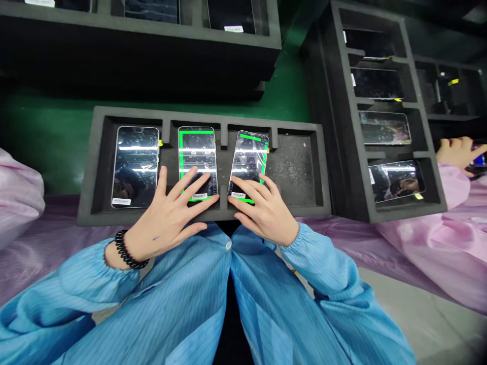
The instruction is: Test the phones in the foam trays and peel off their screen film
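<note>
A black foam tray (205, 115) lies in front of me, split into compartments. In its second compartment sits a smartphone (198, 157) with a lit green border on its screen. My left hand (167, 213) rests over that phone's lower part, fingers spread. A second lit phone (248, 161), slightly tilted, lies in the third compartment. Over its lower part is my right hand (263, 208), fingers stretched out and touching the screen area. A dark-screened phone (136, 157) with a white label and a yellow tab occupies the leftmost compartment, beside my left hand. The rightmost compartment holds no phone.
Another foam tray stack (414, 101) with several phones stands to the right, higher than mine. A stacked foam tray (144, 30) is at the back. The tabletop (291, 96) is green. A co-worker's hand (456, 152) and pink sleeve are at far right; pink fabric (17, 197) appears left.
</note>
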`<state>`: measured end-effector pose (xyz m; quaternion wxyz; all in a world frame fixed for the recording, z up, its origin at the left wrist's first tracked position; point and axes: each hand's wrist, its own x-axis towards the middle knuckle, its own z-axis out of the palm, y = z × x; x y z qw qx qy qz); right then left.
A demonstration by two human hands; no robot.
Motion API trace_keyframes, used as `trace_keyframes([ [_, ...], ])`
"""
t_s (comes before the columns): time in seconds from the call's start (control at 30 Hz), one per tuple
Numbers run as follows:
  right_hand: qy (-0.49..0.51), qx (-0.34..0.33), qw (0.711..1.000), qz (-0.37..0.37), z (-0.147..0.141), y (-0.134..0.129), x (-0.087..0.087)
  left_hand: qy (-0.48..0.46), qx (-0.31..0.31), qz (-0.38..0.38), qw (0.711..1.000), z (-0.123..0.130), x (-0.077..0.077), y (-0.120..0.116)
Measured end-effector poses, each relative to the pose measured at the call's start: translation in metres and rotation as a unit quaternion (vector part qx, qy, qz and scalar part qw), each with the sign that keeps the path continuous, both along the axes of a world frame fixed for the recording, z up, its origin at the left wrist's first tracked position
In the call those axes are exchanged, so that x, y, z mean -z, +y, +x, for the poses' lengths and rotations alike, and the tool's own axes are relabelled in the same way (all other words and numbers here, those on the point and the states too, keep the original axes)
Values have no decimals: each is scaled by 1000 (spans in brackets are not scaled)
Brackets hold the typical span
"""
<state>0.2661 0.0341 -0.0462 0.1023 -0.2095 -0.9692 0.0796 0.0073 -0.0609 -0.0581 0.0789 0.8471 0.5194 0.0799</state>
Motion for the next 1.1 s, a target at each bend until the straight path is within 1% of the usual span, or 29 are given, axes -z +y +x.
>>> trace_keyframes([
  [0.17,-3,7,1000,17,-4,6,-2,-15,7,0,1000,-4,-2,9],
  [0.27,3,15,1000,22,-7,14,0,-6,6,-24,1000,-9,-9,20],
  [0.4,-21,25,999,24,-9,26,0,-16,-6,-63,998,-15,-20,38],
  [0.57,-34,31,998,30,-10,37,0,-24,2,-78,997,-23,-24,55],
  [0.77,-26,41,998,32,-12,46,0,-34,-6,-78,996,-28,-29,71],
  [0.9,-29,53,998,22,-12,54,0,-36,-11,-58,998,-29,-31,81],
  [1.0,-34,54,998,14,-14,61,-1,-23,-17,-44,999,-31,-31,86],
  [1.1,-37,59,998,4,-16,68,-2,-6,-18,-36,999,-36,-26,92],
])
